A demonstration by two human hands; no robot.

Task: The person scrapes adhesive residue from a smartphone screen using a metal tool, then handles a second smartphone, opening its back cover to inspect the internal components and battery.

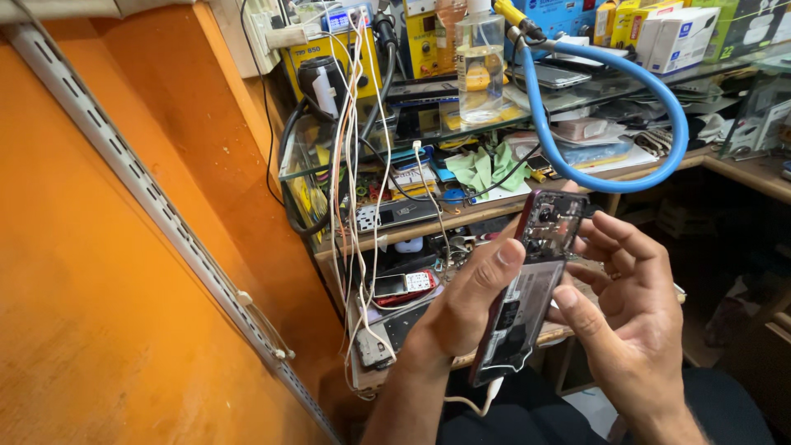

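An opened smartphone with its back cover off shows dark circuit boards and a battery. It is held upright over my lap, a white cable plugged into its lower end. My left hand grips its left edge, thumb lying on the upper inside. My right hand holds the right edge, its thumb pressing the middle and its fingers curled behind the top.
A cluttered wooden workbench holds tools, small phones, green cloths and boxes. A bent blue flexible hose arcs above the phone. Several hanging cables drop at the left. A clear liquid bottle stands on a glass shelf. An orange wall fills the left.
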